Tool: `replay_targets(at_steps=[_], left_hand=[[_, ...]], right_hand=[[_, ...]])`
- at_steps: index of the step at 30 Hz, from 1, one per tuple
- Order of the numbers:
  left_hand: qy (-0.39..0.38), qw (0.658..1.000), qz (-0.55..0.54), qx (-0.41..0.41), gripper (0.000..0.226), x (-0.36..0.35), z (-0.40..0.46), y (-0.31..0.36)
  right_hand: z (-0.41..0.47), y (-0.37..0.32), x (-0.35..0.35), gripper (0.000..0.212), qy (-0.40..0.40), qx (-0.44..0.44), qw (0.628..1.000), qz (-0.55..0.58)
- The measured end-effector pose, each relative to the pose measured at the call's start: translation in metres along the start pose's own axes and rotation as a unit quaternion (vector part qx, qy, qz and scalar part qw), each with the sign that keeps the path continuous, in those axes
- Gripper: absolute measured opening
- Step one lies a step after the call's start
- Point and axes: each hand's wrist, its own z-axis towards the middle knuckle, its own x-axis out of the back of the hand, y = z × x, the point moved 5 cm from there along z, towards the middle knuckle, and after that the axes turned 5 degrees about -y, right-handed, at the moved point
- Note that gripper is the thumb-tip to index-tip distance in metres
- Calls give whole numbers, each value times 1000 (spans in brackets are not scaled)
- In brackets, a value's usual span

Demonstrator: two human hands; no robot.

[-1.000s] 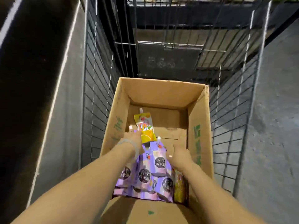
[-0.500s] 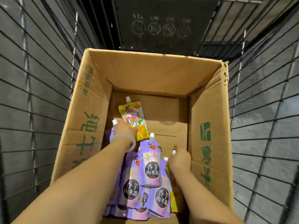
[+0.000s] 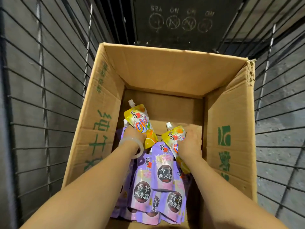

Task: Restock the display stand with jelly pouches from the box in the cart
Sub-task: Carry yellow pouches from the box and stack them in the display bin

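An open cardboard box point(image 3: 231, 123) stands inside the wire cart point(image 3: 49, 96). Several purple jelly pouches point(image 3: 163, 172) lie piled at the box's near end. My left hand point(image 3: 133, 136), with a pale bangle on the wrist, reaches deep into the box and holds a purple pouch with a white cap; an orange-yellow pouch point(image 3: 140, 123) lies beside and above it. My right hand point(image 3: 189, 144) grips a second orange-yellow pouch point(image 3: 173, 138) lifted off the pile, its cap pointing up and away.
The cart's wire sides point(image 3: 272, 113) rise close on both flanks of the box. A dark panel with chalk marks point(image 3: 181, 20) closes the far end. The far half of the box floor point(image 3: 165, 109) is bare cardboard.
My right hand has pulled an orange-yellow pouch up from the right edge of the pile. The camera has leaned in closer over the box. My left hand stays by the far pouch.
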Motion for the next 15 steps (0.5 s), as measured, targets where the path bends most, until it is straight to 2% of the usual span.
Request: replay_targets(at_steps=[2, 4, 11, 15], left_hand=[[-3, 999, -52, -8, 42, -1, -1, -2], [-1, 995, -100, -16, 44, 0, -3, -3], [-36, 986, -159, -30, 52, 20, -17, -3], [-76, 983, -156, -59, 61, 37, -42, 11]], right_hand=[[-3, 0, 2, 58, -12, -16, 1000, -23], [-2, 0, 5, 62, -48, -41, 998, 2], [-22, -21, 10, 31, -171, -6, 981, 96], [-38, -36, 29, 34, -125, 12, 975, 182]])
